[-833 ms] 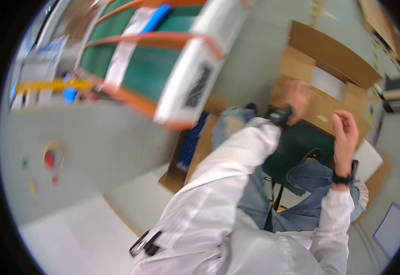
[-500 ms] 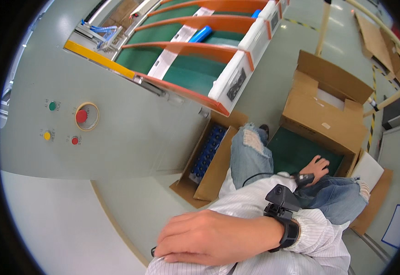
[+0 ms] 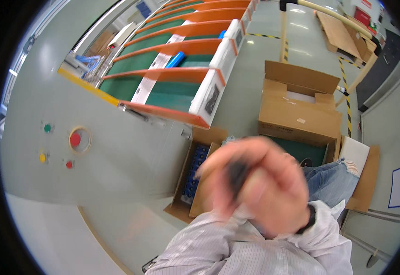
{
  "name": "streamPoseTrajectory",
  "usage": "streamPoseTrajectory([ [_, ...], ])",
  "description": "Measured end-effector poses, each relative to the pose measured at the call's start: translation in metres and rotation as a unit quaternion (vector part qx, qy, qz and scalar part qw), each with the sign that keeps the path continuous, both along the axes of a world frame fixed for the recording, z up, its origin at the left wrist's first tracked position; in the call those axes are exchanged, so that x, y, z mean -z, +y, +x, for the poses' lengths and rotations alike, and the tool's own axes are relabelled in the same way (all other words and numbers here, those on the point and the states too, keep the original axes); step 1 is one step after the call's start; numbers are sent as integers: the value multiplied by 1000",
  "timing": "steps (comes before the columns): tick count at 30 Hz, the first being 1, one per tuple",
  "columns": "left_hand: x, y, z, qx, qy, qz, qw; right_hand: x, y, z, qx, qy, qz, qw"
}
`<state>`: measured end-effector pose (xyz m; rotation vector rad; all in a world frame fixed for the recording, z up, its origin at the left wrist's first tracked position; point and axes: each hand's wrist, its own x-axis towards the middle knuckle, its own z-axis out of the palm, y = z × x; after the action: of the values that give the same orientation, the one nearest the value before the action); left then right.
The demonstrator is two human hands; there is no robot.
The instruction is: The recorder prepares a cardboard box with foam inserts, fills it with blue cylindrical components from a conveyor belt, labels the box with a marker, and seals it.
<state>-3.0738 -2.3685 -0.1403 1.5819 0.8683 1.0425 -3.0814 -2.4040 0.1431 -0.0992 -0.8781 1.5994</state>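
My right hand [image 3: 275, 192] is raised in front of me, badly smeared by motion, its fingers curving toward the left. A black band [image 3: 308, 219] circles its wrist. Against it, on the left, lies part of my left hand [image 3: 220, 197], also blurred and mostly covered. Between the two hands is a small dark thing [image 3: 236, 176], too blurred to name. Whether either hand grips it cannot be made out. Below and behind the hands, an open carton [image 3: 177, 206] contains rows of blue cylinders with dark tops [image 3: 194, 176].
At upper left, orange dividers [image 3: 186, 46] split a green-surfaced rack, where a blue cylinder [image 3: 176, 59] lies. A grey panel carries a red push button [image 3: 75, 140]. An opened cardboard box [image 3: 296, 112] stands beyond my knees, above a green surface [image 3: 308, 151].
My right hand has lifted off my left sleeve toward the middle. My left hand has come back from the green surface beside my knee to meet it. The view has shifted somewhat.
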Motion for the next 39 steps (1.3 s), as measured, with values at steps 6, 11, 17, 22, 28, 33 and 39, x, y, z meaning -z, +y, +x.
streamPoseTrajectory([
  [6,-9,37,-15,158,-255,-330,895,174,8,103,297,-521,-226,768],
  [11,2,40,25,169,-252,-402,864,259,2,115,424,-641,-146,623],
  [17,39,86,42,-90,-236,-364,896,280,13,130,349,-606,-283,657],
  [22,79,153,73,64,237,181,952,327,23,202,436,-451,-293,722],
  [28,101,196,129,121,412,94,898,372,53,236,454,-383,-293,749],
  [33,129,214,143,122,370,42,920,380,76,244,492,-479,-308,658],
  [39,151,239,142,105,335,27,936,419,99,254,529,-482,-317,622],
])
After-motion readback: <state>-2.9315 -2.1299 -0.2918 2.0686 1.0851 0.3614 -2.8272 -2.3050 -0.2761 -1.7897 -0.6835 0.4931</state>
